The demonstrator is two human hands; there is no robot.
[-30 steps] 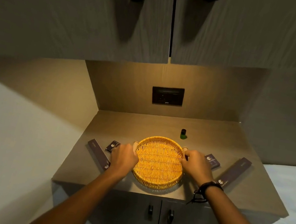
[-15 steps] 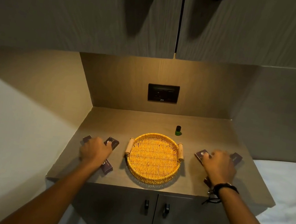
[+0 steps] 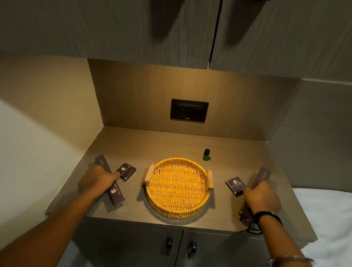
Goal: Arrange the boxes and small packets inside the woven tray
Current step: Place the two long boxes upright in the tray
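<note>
A round yellow woven tray (image 3: 174, 211) with two wooden handles sits in the middle of the counter, nothing inside it. Left of it lie a long dark box (image 3: 115, 194) and a small dark packet (image 3: 127, 170). My left hand (image 3: 97, 180) is closed over the middle of the long left box, its fingertips touching the small packet. On the right lie another small dark packet (image 3: 235, 185) and a long dark box (image 3: 262, 176). My right hand (image 3: 262, 197) is closed around that long right box.
A small green bottle (image 3: 206, 155) stands behind the tray. A black socket plate (image 3: 188, 110) is on the back wall. Upper cabinet doors hang overhead, lower doors (image 3: 177, 252) sit under the counter (image 3: 168, 146). A white bed (image 3: 339, 226) lies to the right.
Both hands left the tray's handles and moved outward. The left hand came down on the long left box, the right hand on the long right box. The tray stayed in place.
</note>
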